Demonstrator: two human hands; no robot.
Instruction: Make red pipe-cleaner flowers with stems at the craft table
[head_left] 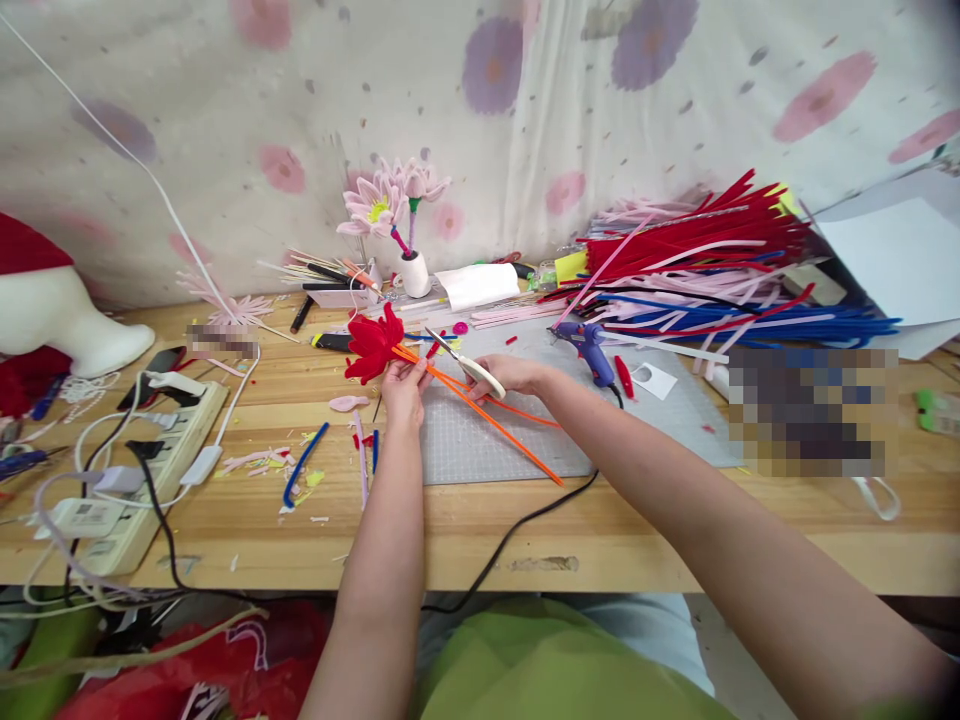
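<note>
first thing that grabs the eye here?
The red pipe-cleaner flower at centre, held by the left hand over the grey cutting mat, with orange stems trailing across it. The right hand holds scissors just beside the bloom. Next, the big heap of red, pink and blue pipe cleaners at the back right of the wooden table.

Two patches are pixelated past reading — a large one on the right of the wooden table, a small one near the left. The right hand covers the scissors' handles, so the grip itself cannot be made out. The left hand hides where the orange stems meet the red flower. The white foam head is cut off by the left edge — the power strip's cables run out of view below.
</note>
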